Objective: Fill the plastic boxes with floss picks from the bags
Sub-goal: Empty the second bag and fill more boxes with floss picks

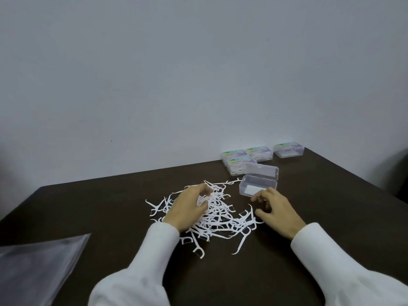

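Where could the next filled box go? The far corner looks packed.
Bare table lies right of the open box, and near the front edge between the sleeves. It is crowded at the closed boxes and the floss pick pile.

Dark table (110,202) against pale wall (176,74)

Table layout: picks at centre, boxes behind and to the right, bag at near left.

A heap of floss picks (217,214) lies mid-table (110,206). The left hand (187,206) rests on the heap; the right hand (276,208) is just right of it. The open box (258,186) sits behind the right hand. Four closed boxes (247,159) sit farther back by the wall. A plastic bag (37,268) lies at near left.
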